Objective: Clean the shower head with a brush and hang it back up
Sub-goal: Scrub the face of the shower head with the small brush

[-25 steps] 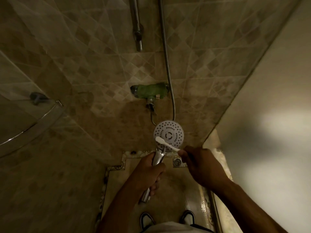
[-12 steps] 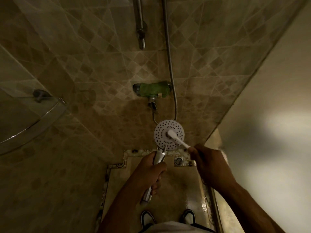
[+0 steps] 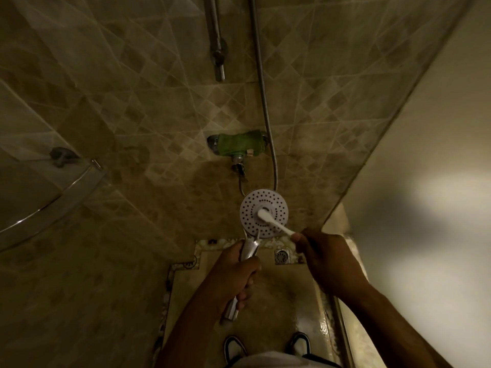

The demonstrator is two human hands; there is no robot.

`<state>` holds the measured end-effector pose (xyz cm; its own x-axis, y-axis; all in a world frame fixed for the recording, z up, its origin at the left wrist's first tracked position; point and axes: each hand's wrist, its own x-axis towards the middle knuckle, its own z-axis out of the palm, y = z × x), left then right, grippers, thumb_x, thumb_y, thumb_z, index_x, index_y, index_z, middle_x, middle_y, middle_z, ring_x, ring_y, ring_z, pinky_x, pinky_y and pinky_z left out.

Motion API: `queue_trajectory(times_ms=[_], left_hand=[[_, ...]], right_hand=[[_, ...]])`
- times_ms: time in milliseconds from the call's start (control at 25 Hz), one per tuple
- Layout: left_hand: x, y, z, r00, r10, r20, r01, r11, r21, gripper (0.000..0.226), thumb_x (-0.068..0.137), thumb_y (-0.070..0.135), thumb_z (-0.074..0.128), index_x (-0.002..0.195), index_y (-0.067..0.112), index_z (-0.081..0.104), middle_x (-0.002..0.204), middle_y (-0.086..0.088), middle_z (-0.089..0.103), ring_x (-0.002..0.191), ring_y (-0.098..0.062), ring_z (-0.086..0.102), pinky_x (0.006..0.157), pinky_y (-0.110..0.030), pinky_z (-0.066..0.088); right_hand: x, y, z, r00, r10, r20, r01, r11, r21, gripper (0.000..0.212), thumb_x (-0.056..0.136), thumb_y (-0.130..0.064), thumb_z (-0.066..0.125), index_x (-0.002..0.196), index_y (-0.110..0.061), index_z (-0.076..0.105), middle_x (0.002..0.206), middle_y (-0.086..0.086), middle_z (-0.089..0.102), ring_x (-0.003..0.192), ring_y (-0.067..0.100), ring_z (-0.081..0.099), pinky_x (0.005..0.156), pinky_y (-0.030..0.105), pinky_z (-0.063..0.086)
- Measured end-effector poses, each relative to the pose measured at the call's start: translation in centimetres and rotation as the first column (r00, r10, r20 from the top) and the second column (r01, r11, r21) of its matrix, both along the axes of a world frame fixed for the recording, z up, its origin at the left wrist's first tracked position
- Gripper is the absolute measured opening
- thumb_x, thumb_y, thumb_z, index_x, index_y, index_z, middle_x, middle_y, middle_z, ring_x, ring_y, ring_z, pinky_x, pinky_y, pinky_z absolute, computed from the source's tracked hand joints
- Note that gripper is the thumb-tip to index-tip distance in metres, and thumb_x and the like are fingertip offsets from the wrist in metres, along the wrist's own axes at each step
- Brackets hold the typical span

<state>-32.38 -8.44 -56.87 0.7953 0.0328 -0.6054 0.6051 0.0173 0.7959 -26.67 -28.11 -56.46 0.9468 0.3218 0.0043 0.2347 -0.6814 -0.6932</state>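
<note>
In a dim tiled shower stall, seen from the head camera looking down, the left hand [image 3: 233, 272] has its fingers wrapped tight round the chrome handle of the shower head [image 3: 263, 213], which sits just below the middle of the view with its round white spray face turned up toward the camera. The handle runs from the face down toward 7 o'clock, its chrome end showing below the curled fingers. The right hand [image 3: 328, 257], at 4 o'clock from the spray face, pinches the handle end of a white toothbrush [image 3: 275, 223] between its closed fingertips; the brush slants up toward 10 o'clock, and its head lies on the centre of the spray face, touching it. A metal hose [image 3: 263, 94] drops down the wall from 12 o'clock and curves in behind the spray face. At 12 o'clock from the shower head, the wall mixer tap is wrapped in a green cloth [image 3: 240, 144]. Higher up, a chrome rail [image 3: 215, 38] is fixed to the wall. A glass corner shelf [image 3: 53, 192] with a metal rim sits at 9 o'clock. On the floor, a square drain [image 3: 281, 256] shows between the 2 hands, and 2 shoes [image 3: 235, 347] appear at 6 o'clock.
</note>
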Motion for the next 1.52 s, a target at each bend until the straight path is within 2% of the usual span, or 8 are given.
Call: queue_trajectory(times_ms=[200, 440, 600, 760, 960, 1040, 1160, 1520], left_hand=[[-0.3, 0.3, 0.0, 1.000, 0.020, -0.003, -0.021, 1.000, -0.021, 0.007, 0.094, 0.006, 0.052, 0.097, 0.012, 0.053, 0.053, -0.003, 0.042, 0.035, -0.015, 0.030, 0.038, -0.020, 0.030], [-0.4, 0.5, 0.1, 1.000, 0.019, 0.002, -0.019, 0.998, -0.060, 0.013, 0.094, 0.004, 0.051, 0.094, 0.017, 0.054, 0.054, -0.003, 0.041, 0.034, -0.015, 0.029, 0.037, -0.019, 0.029], [-0.3, 0.6, 0.1, 0.999, 0.037, -0.001, -0.037, 0.996, -0.081, 0.013, 0.096, 0.005, 0.049, 0.093, 0.017, 0.055, 0.054, -0.002, 0.042, 0.033, -0.014, 0.029, 0.037, -0.019, 0.029], [-0.1, 0.6, 0.4, 0.999, 0.043, -0.005, -0.043, 0.994, -0.101, 0.006, 0.098, 0.008, 0.049, 0.092, 0.010, 0.050, 0.052, 0.000, 0.042, 0.033, -0.013, 0.029, 0.037, -0.019, 0.028], [-0.2, 0.8, 0.7, 0.997, 0.068, -0.020, -0.070, 0.986, -0.153, 0.007, 0.095, 0.007, 0.050, 0.090, 0.011, 0.047, 0.053, -0.001, 0.042, 0.035, -0.014, 0.028, 0.037, -0.019, 0.026], [-0.3, 0.8, 0.6, 0.998, 0.063, -0.023, -0.066, 0.984, -0.165, 0.007, 0.096, 0.007, 0.050, 0.090, 0.011, 0.047, 0.053, -0.001, 0.041, 0.035, -0.014, 0.027, 0.038, -0.019, 0.026], [-0.3, 0.7, 0.5, 0.997, 0.068, -0.026, -0.072, 0.981, -0.178, 0.007, 0.096, 0.008, 0.050, 0.090, 0.011, 0.048, 0.054, -0.002, 0.040, 0.035, -0.014, 0.027, 0.038, -0.019, 0.026], [-0.7, 0.7, 0.3, 0.998, 0.050, -0.025, -0.053, 0.986, -0.155, 0.004, 0.094, 0.007, 0.051, 0.095, 0.011, 0.051, 0.055, -0.002, 0.041, 0.036, -0.014, 0.027, 0.039, -0.020, 0.025]], right_hand=[[-0.8, 0.5, -0.7, 0.999, 0.044, 0.001, -0.044, 0.999, 0.011, 0.041, 0.093, -0.056, 0.032, 0.073, -0.031, 0.059, 0.059, -0.005, 0.060, 0.051, 0.009, 0.058, 0.046, 0.026, 0.046], [-0.2, -0.1, -0.4, 0.997, -0.072, 0.001, 0.072, 0.997, 0.030, 0.037, 0.096, -0.048, 0.039, 0.072, -0.030, 0.059, 0.050, -0.006, 0.054, 0.050, 0.001, 0.056, 0.042, 0.015, 0.033], [-1.8, 0.8, -1.0, 0.996, 0.090, -0.011, -0.091, 0.996, -0.026, 0.038, 0.095, -0.052, 0.036, 0.073, -0.032, 0.059, 0.060, -0.009, 0.058, 0.056, 0.006, 0.058, 0.047, 0.015, 0.037], [0.1, 0.2, -0.1, 0.995, -0.100, 0.006, 0.099, 0.994, 0.037, 0.040, 0.095, -0.052, 0.036, 0.077, -0.028, 0.062, 0.055, -0.006, 0.060, 0.050, 0.002, 0.058, 0.042, 0.016, 0.038], [-2.2, 1.1, -1.0, 0.996, 0.080, -0.027, -0.081, 0.996, -0.026, 0.032, 0.096, -0.049, 0.038, 0.075, -0.035, 0.058, 0.063, -0.007, 0.061, 0.054, 0.007, 0.059, 0.049, 0.024, 0.048], [-1.7, 0.7, -1.0, 1.000, 0.009, -0.004, -0.009, 1.000, 0.003, 0.037, 0.094, -0.053, 0.036, 0.074, -0.033, 0.059, 0.061, -0.006, 0.061, 0.053, 0.007, 0.058, 0.047, 0.026, 0.047], [-0.8, 0.1, -0.7, 0.994, -0.111, 0.021, 0.109, 0.990, 0.087, 0.038, 0.093, -0.054, 0.036, 0.071, -0.032, 0.058, 0.053, -0.006, 0.059, 0.054, 0.004, 0.059, 0.044, 0.018, 0.037], [-0.1, -0.9, -0.6, 0.992, -0.123, -0.026, 0.125, 0.987, 0.098, 0.040, 0.096, -0.048, 0.041, 0.072, -0.025, 0.063, 0.048, -0.008, 0.054, 0.048, -0.001, 0.056, 0.044, 0.012, 0.039]])
